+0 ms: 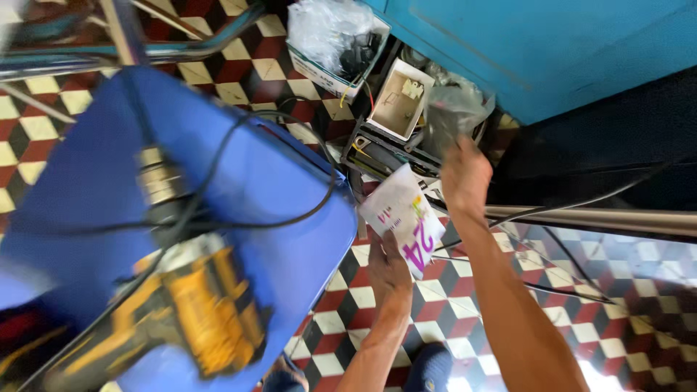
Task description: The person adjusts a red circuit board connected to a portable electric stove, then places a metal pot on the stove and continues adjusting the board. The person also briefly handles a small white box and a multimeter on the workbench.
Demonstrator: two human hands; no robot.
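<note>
My left hand (pixel 387 266) grips the lower edge of a white paper sheet (pixel 401 214) with pink and purple handwriting, held tilted above the tiled floor. My right hand (pixel 465 174) reaches further out and pinches a crumpled clear plastic bag (pixel 454 109) by its lower end, just over a dark box (pixel 381 154) of parts on the floor. Both forearms stretch up from the bottom of the picture.
A blue plastic stool (pixel 239 181) at left carries a yellow and black power drill (pixel 196 305) and a looping black cable (pixel 290 218). Beyond it stand a white open box (pixel 399 98) and a carton with plastic wrap (pixel 330 36). A teal panel (pixel 544 51) and a metal pipe (pixel 595 218) lie at right.
</note>
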